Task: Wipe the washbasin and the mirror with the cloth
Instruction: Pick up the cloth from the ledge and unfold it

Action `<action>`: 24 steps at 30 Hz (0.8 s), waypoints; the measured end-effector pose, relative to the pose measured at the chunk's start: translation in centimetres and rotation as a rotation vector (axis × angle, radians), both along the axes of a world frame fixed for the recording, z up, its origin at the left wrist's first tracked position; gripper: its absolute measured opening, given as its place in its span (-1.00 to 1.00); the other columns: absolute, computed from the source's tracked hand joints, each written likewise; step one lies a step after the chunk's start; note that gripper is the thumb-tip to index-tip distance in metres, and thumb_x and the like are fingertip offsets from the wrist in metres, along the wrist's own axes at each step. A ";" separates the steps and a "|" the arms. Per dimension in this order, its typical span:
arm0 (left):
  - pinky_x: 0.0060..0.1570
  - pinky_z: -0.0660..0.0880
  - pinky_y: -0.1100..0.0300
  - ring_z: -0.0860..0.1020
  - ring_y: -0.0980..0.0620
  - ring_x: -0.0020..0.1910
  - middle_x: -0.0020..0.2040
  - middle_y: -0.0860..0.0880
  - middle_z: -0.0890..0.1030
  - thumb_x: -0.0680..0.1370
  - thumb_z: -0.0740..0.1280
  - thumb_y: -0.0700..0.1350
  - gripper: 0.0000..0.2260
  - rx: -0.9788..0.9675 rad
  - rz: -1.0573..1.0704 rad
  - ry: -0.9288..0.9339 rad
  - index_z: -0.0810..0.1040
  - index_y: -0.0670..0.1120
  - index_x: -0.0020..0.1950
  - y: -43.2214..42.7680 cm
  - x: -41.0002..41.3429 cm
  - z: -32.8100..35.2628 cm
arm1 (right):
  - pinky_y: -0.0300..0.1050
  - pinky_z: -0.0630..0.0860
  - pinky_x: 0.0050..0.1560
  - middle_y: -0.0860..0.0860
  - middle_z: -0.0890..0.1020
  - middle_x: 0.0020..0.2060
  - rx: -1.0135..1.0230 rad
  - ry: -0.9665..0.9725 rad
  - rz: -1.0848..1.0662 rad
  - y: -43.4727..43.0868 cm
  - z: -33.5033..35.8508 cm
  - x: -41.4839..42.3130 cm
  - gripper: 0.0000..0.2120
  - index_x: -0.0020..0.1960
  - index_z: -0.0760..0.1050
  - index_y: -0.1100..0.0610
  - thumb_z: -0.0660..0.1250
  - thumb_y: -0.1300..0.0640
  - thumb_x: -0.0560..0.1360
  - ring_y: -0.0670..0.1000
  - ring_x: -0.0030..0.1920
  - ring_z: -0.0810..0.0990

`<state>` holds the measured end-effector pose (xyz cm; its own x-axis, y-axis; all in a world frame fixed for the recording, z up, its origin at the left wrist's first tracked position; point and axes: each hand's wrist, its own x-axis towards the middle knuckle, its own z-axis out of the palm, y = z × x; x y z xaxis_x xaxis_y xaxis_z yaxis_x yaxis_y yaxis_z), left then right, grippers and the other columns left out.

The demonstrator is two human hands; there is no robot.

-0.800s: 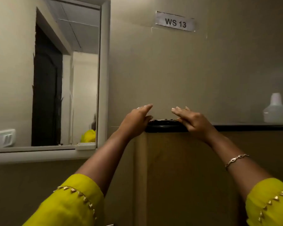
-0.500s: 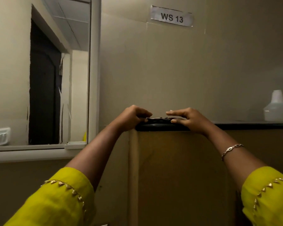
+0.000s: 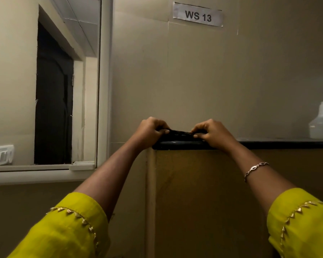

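Note:
A white-framed mirror (image 3: 45, 81) hangs on the wall at the left and reflects a dark doorway. No washbasin is in view. A dark flat object (image 3: 179, 135), too dim to tell whether it is the cloth, lies on the left end of a black ledge (image 3: 268, 144). My left hand (image 3: 151, 131) grips its left end with curled fingers. My right hand (image 3: 213, 135) grips its right end the same way. Both arms reach up and forward in yellow sleeves.
A white plastic bottle (image 3: 321, 121) stands on the ledge at the far right. Below the ledge is a brown wooden partition (image 3: 203, 192). A paper label reading WS 13 (image 3: 198, 15) is stuck high on the beige wall. A white switch plate (image 3: 0, 155) shows in the mirror.
Both hands went from flat, open fingers above the ledge to curled fingers closed on the ends of the dark object. The view has shifted slightly right.

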<state>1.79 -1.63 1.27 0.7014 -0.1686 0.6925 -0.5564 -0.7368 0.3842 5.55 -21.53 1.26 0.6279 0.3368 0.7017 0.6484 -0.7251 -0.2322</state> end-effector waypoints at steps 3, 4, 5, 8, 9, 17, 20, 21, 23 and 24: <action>-0.04 0.45 0.23 0.55 0.00 -0.03 0.03 -0.20 0.62 0.54 0.27 -0.24 -0.84 -0.077 0.025 -0.072 0.58 -0.24 0.06 -0.2 0.6 0.0 | -0.18 0.48 0.03 0.18 0.67 0.00 0.093 -0.063 0.006 0.5 0.2 0.2 -0.80 0.07 0.60 0.25 0.33 0.33 0.47 0.04 -0.03 0.62; -0.08 0.44 0.23 0.53 0.02 -0.06 0.02 -0.20 0.62 0.53 0.27 -0.25 -0.84 -0.096 0.042 -0.109 0.58 -0.25 0.05 -0.2 0.8 0.0 | -0.16 0.49 0.05 0.18 0.67 -0.01 0.117 -0.090 0.000 0.7 0.3 0.2 -0.81 0.07 0.60 0.25 0.33 0.33 0.47 0.06 -0.02 0.63; -0.11 0.44 0.24 0.53 0.01 -0.09 0.01 -0.22 0.63 0.53 0.28 -0.25 -0.85 -0.107 0.065 -0.149 0.59 -0.26 0.04 -0.2 0.9 0.0 | -0.16 0.49 0.06 0.18 0.68 -0.01 0.135 -0.116 -0.007 1.0 0.5 0.3 -0.81 0.06 0.61 0.25 0.34 0.33 0.47 0.07 -0.01 0.63; -0.24 0.39 0.29 0.49 0.03 -0.23 -0.06 -0.23 0.63 0.52 0.28 -0.26 -0.86 -0.127 0.126 -0.268 0.59 -0.27 0.01 -0.1 1.1 0.4 | -0.24 0.46 0.03 0.16 0.68 -0.02 0.177 -0.185 -0.016 1.9 1.4 0.4 -0.82 0.04 0.62 0.24 0.34 0.33 0.46 0.07 0.00 0.63; -0.31 0.37 0.32 0.46 0.06 -0.30 -0.10 -0.22 0.63 0.52 0.28 -0.26 -0.86 -0.143 0.135 -0.307 0.59 -0.28 -0.01 0.1 1.0 0.5 | -0.27 0.44 0.02 0.16 0.68 -0.02 0.190 -0.211 -0.018 2.2 1.7 0.3 -0.83 0.03 0.62 0.23 0.34 0.32 0.46 0.08 0.01 0.63; -0.27 0.46 0.31 0.51 0.03 -0.21 -0.17 -0.12 0.57 0.55 0.23 -0.26 -0.87 -0.239 0.153 -0.563 0.56 -0.27 -0.02 1.9 -1.9 2.8 | -0.29 0.42 0.04 0.14 0.69 -0.03 0.258 -0.374 0.074 5.5 5.7 -1.9 -0.83 0.01 0.63 0.21 0.35 0.29 0.45 0.06 0.03 0.63; -0.28 0.46 0.35 0.51 0.03 -0.21 -0.17 -0.11 0.55 0.56 0.21 -0.26 -0.87 -0.273 0.143 -0.613 0.53 -0.27 -0.02 2.9 -3.3 3.7 | -0.36 0.41 0.02 0.11 0.69 -0.03 0.280 -0.408 0.136 6.8 7.0 -3.1 -0.83 0.02 0.63 0.22 0.36 0.29 0.45 0.00 0.00 0.63; -0.26 0.46 0.36 0.51 0.03 -0.20 -0.17 -0.10 0.54 0.56 0.21 -0.25 -0.87 -0.283 0.144 -0.627 0.53 -0.27 -0.01 3.3 -3.8 3.9 | -0.37 0.41 0.02 0.10 0.69 -0.04 0.286 -0.416 0.157 7.3 7.3 -3.6 -0.83 0.03 0.62 0.22 0.36 0.29 0.45 -0.03 -0.03 0.61; -0.25 0.48 0.39 0.51 0.05 -0.20 -0.15 -0.09 0.54 0.57 0.20 -0.25 -0.87 -0.306 0.150 -0.639 0.52 -0.26 0.01 4.2 -4.8 4.2 | -0.39 0.43 0.00 0.10 0.69 -0.04 0.295 -0.429 0.191 8.2 7.7 -4.5 -0.83 0.02 0.62 0.22 0.36 0.29 0.45 -0.09 -0.07 0.58; -0.25 0.48 0.42 0.51 0.07 -0.21 -0.14 -0.09 0.54 0.57 0.20 -0.25 -0.86 -0.314 0.149 -0.640 0.51 -0.26 0.02 4.6 -5.2 4.2 | -0.39 0.43 0.00 0.09 0.68 -0.04 0.298 -0.434 0.205 8.6 7.9 -4.9 -0.84 0.03 0.62 0.21 0.37 0.28 0.45 -0.11 -0.08 0.57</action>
<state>-3.45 2.94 5.44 0.1427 0.1710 0.9749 -0.6455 -0.7306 0.2226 0.65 -12.89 9.15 0.2029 0.1695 0.9644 0.8509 -0.5179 -0.0880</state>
